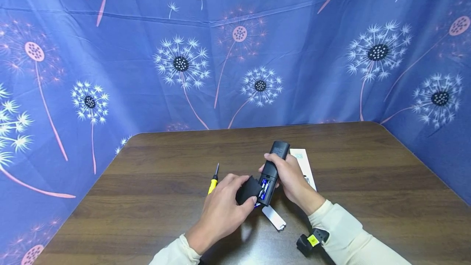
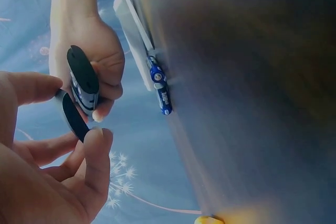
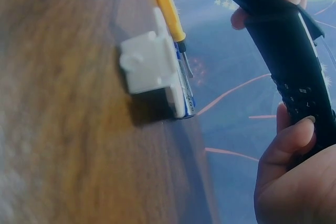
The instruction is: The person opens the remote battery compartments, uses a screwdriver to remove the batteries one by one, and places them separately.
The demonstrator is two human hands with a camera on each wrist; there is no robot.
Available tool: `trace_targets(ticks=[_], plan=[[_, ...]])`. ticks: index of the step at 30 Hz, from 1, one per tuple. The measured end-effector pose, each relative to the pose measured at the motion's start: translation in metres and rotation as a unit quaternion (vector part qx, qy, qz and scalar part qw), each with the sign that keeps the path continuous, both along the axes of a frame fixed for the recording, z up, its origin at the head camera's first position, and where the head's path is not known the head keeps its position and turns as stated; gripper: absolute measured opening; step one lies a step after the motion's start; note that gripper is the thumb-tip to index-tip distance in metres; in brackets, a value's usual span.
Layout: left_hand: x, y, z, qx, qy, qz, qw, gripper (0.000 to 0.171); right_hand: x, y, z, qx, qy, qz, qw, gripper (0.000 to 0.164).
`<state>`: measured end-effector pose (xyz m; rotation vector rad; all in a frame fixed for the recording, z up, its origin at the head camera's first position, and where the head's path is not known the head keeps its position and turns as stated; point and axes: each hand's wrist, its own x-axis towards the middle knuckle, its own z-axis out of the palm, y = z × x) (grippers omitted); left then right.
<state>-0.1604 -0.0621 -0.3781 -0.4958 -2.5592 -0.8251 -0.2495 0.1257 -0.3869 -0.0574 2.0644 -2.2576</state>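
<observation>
My right hand point(image 1: 292, 175) grips a black remote control point(image 1: 271, 171), its back turned up and its lower end toward me. Blue batteries point(image 1: 263, 189) show in its uncovered compartment. My left hand point(image 1: 224, 203) pinches a black battery cover point(image 1: 247, 190) between thumb and fingers, right beside that compartment. In the left wrist view the curved cover point(image 2: 73, 116) is seen edge-on, close to the end of the remote point(image 2: 83, 77). The right wrist view shows the button side of the remote point(image 3: 294, 61), with my right thumb and fingers around it.
On the wooden table point(image 1: 147, 216), a white battery cover point(image 1: 274, 218) lies below the remote, with loose blue batteries point(image 2: 161, 90) near it. A yellow-handled screwdriver point(image 1: 213, 184) lies left of my left hand. Behind my right hand is a white flat object point(image 1: 303, 165).
</observation>
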Motion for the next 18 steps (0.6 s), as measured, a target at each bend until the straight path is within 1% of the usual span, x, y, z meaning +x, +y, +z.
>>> trace_targets(ticks=[3, 9, 13, 18], plan=[[0.0008, -0.0017, -0.0007, 0.002, -0.003, -0.001, 1.0000, 0.046, 0.0004, 0.0012, 0.0002, 0.004, 0.000, 0.001, 1.000, 0.039], [0.0021, -0.0054, 0.0014, -0.008, -0.026, -0.001, 0.9996, 0.045, 0.0006, 0.0013, 0.0012, 0.004, -0.003, 0.003, 1.000, 0.041], [0.0017, -0.0073, 0.0023, -0.019, -0.019, 0.005, 0.9996, 0.045, 0.0005, 0.0014, 0.0006, 0.003, -0.003, 0.004, 1.000, 0.042], [0.0017, -0.0099, 0.0029, -0.034, -0.014, 0.003, 0.9993, 0.044, 0.0001, 0.0019, 0.0003, 0.005, -0.003, 0.001, 1.000, 0.042]])
